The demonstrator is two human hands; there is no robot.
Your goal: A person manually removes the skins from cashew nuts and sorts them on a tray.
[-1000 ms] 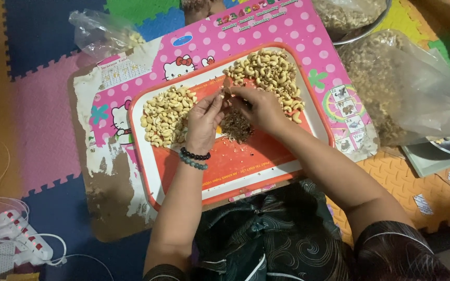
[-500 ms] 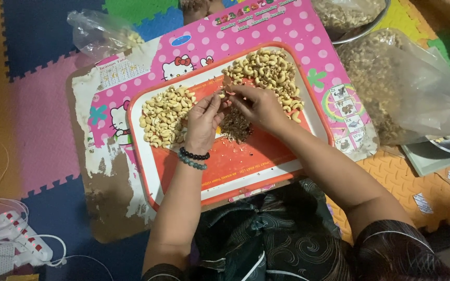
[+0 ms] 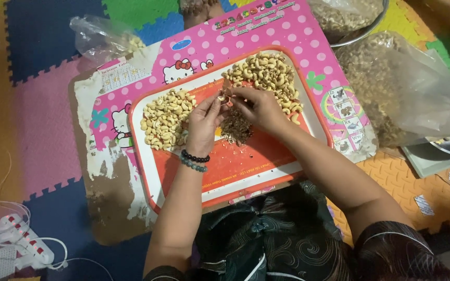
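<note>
We pinch one cashew (image 3: 222, 97) betw. both hands, left hand (image 3: 202, 120) & right hand (image 3: 259, 107), fingers closed on it above the orange tray (image 3: 246, 161). Best peel over the skin pile (image 3: 235, 126), keeping peeled nuts (image 3: 165, 118) left, unpeeled (image 3: 266, 73) right.

An orange rectangular plastic tray (image 3: 246, 166) lies on a pink polka-dot lap table (image 3: 308, 36), which rests on interlocking foam floor mats (image 3: 42, 104). In the tray, a pile of pale peeled cashew nuts (image 3: 165, 119) lies left, a pile of unpeeled cashews (image 3: 264, 73) at the far right, a heap of brown skins (image 3: 235, 127) between them. Both hands, left hand (image 3: 204, 122) and right hand (image 3: 259, 106), meet above the skins. A clear plastic bag of nuts (image 3: 391, 88) lies right of the table, a white power strip (image 3: 19, 242) near left.
</note>
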